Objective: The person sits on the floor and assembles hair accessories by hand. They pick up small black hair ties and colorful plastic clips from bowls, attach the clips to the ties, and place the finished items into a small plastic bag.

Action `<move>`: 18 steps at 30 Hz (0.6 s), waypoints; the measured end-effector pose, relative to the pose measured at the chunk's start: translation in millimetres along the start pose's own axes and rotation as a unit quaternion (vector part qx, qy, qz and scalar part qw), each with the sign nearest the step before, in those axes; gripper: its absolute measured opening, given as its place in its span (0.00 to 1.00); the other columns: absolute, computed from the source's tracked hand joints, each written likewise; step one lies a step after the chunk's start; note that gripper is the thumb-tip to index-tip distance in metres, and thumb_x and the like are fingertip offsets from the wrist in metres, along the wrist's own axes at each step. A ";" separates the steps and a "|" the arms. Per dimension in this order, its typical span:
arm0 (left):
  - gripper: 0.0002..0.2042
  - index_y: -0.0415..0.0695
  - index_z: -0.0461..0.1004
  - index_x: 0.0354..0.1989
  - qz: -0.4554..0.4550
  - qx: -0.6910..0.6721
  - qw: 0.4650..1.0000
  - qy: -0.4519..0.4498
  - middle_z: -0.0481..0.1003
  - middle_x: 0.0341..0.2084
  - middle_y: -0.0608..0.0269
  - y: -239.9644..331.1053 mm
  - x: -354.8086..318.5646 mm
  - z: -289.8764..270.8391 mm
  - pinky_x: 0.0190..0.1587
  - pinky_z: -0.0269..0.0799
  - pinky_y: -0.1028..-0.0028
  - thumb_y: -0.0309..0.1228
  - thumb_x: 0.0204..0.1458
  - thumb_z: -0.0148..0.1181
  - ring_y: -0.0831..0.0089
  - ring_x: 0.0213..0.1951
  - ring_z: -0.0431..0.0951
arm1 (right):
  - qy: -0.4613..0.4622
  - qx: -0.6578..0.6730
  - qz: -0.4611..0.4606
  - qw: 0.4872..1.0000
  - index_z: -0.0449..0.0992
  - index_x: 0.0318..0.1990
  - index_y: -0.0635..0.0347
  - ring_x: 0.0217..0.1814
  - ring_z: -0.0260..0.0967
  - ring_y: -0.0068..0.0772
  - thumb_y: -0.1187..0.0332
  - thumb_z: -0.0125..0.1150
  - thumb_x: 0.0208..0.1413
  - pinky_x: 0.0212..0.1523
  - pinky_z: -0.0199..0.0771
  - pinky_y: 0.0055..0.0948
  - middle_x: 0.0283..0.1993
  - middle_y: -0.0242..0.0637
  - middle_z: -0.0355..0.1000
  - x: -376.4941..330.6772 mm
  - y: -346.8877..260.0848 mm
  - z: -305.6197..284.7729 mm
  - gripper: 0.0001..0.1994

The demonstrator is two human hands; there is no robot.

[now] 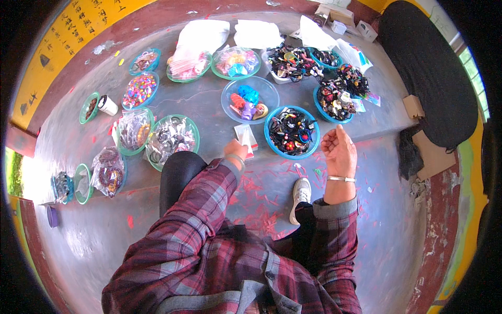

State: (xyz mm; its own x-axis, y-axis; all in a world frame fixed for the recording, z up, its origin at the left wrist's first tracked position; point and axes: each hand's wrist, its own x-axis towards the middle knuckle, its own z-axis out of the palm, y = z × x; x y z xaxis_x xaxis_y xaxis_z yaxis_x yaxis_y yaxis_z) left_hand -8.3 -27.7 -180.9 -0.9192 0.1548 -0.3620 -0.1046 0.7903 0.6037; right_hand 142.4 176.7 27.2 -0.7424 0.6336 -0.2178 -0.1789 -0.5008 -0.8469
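Front blue bowl (289, 156), full of black hair ties (291, 128) w/ small coloured bits, sits on the grey floor (379, 214), ahead of the person. R hand (340, 153) is up just to the R of the bowl, palm partly showing, fingers half curled & pointing up; can't tell if anything's pinched at the tips. Bracelet (341, 179) on that wrist. L hand (236, 149) is L of the bowl, fingers curled in, at the near edge of some clear plastic packets (244, 134); can't tell if it's gripping them. Packets lie just L of the bowl.

Behind the bowl, slightly L: see-through bowl (270, 94) w/ blue, red & purple pcs. R & a bit behind: 2nd blue bowl (320, 112), also piled w/ dark hair ties. Straight behind, farther: a big heap of similar ties (293, 62).

Well L of the bowl: green bowl (196, 133) w/ bagged stuff; farther back L, a bowl of bright beads (140, 89) & a white cup (107, 105) w/ dark lid. Far back L: white bags (204, 36). Nearer the person than the bowl: a shoe (300, 198) & red scraps (264, 220), scattered. Far R: cardboard (435, 154).
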 end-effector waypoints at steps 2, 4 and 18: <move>0.18 0.37 0.71 0.37 0.001 0.068 0.996 0.062 0.72 0.37 0.46 4.3 1.5 1.2 0.45 0.67 0.62 0.39 0.41 0.59 0.54 0.42 0.72 | -0.004 0.000 -0.005 1.000 0.71 0.26 0.62 0.23 0.67 0.25 0.62 0.54 0.54 0.23 0.67 0.22 0.22 0.35 0.69 -3.9 -2.6 3.2 0.12; 0.21 0.38 0.69 0.41 0.020 0.065 0.994 0.081 0.71 0.38 0.45 4.2 10.1 7.6 0.45 0.67 0.61 0.39 0.40 0.60 0.53 0.43 0.71 | -0.011 -0.010 -0.002 1.000 0.71 0.25 0.61 0.23 0.67 0.25 0.63 0.54 0.54 0.24 0.67 0.21 0.22 0.35 0.69 -8.2 -5.1 4.6 0.12; 0.13 0.35 0.67 0.38 -0.053 -0.077 0.994 0.053 0.72 0.37 0.45 -35.1 41.7 32.1 0.41 0.69 0.63 0.27 0.43 0.53 0.53 0.42 0.73 | -0.027 -0.035 0.010 0.999 0.73 0.25 0.61 0.21 0.67 0.26 0.62 0.53 0.54 0.24 0.67 0.22 0.22 0.36 0.70 -14.4 -10.7 2.9 0.12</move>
State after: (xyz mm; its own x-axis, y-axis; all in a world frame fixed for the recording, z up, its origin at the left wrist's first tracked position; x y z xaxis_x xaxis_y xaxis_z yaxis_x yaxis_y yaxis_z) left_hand -30.8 -30.0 -240.0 -0.9337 0.0051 -0.3580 -0.2534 0.6970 0.6708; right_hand 153.1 171.2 40.8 -0.7800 0.5896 -0.2099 -0.1196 -0.4696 -0.8747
